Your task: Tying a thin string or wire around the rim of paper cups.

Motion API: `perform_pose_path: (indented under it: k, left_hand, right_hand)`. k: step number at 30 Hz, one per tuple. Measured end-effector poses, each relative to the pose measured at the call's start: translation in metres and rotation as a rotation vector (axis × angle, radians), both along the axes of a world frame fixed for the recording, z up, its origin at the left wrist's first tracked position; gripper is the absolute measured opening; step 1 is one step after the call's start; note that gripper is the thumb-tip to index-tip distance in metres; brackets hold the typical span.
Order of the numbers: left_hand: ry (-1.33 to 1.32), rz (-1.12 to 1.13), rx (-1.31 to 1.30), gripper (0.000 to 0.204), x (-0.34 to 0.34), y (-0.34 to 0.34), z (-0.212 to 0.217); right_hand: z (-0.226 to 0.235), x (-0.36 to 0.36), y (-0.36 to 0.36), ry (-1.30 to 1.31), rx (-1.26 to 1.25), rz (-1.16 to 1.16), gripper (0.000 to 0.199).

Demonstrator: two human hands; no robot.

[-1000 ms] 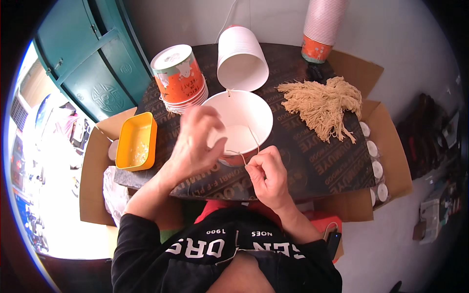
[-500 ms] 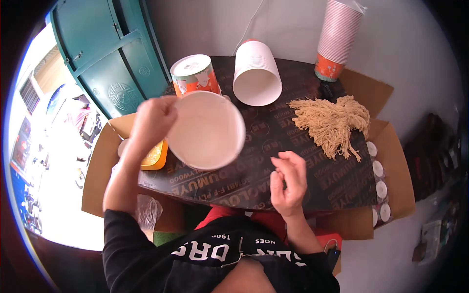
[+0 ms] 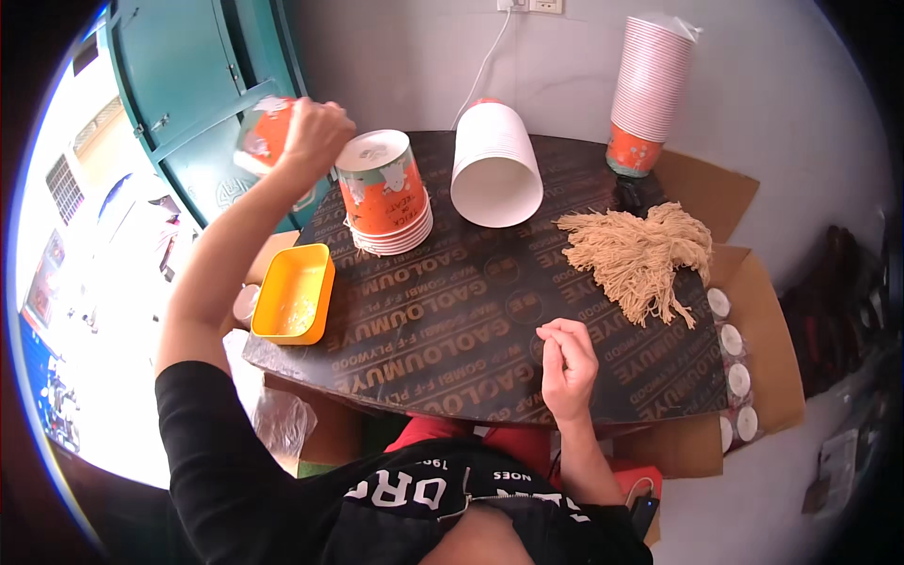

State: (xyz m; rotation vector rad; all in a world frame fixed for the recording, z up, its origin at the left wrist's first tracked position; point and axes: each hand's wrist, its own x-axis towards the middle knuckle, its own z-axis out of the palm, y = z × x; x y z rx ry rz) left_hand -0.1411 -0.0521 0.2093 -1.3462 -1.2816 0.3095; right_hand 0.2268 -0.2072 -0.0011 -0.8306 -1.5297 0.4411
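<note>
My left hand [image 3: 318, 137] is raised at the far left, its fingers closed on the rim of an orange paper bucket [image 3: 267, 135], which is tilted and slightly blurred. Just right of it stands an upside-down stack of orange printed paper buckets [image 3: 384, 198], with bits of string showing near the lower rims. Over the near right part of the table, my right hand [image 3: 569, 369] is curled, thumb against the fingers. Whether anything small is pinched there, I cannot make out. A bundle of beige strings [image 3: 645, 250] lies to its upper right.
A yellow tray [image 3: 325, 292] sits at the table's left edge. White nested buckets [image 3: 494, 155] lie sideways at the back, mouth toward me. A tall bucket stack [image 3: 648, 94] stands back right. Cardboard boxes [image 3: 777, 348] flank the dark table [image 3: 443, 330]; the right one holds white-topped rolls.
My left hand has swung the bucket from the middle of the table up and left, past the upside-down stack. My right hand's fingers have curled closer together.
</note>
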Motion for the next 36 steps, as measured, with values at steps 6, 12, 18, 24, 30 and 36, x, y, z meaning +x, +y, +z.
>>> perform_pose_path:
  k: [6, 12, 18, 24, 30, 36]
  left_hand:
    - [-0.055, -0.134, -0.196, 0.015, 0.07, 0.042, -0.04]
    - [-0.047, -0.25, -0.185, 0.014, 0.09, 0.055, -0.099]
    - [-0.283, -0.237, -0.382, 0.014, 0.114, 0.017, -0.155]
    - [-0.882, -0.464, -0.588, 0.027, 0.14, -0.043, -0.2]
    - [-1.17, -0.645, -0.398, 0.027, 0.132, -0.04, -0.23]
    - [-1.217, -0.638, -0.418, 0.017, 0.127, -0.037, -0.242]
  right_hand:
    - [-0.003, -0.004, 0.0, 0.001, -0.033, 0.007, 0.011]
    - [-0.002, -0.003, 0.0, -0.011, -0.045, 0.016, 0.01]
    - [-0.006, -0.004, 0.0, -0.05, -0.037, 0.036, 0.01]
    - [0.001, -0.008, 0.014, -0.173, -0.038, 0.127, 0.007]
    - [0.009, -0.021, 0.073, -0.398, -0.118, 0.085, 0.013]
    - [-0.029, -0.025, 0.171, -0.388, -0.053, -0.171, 0.019]
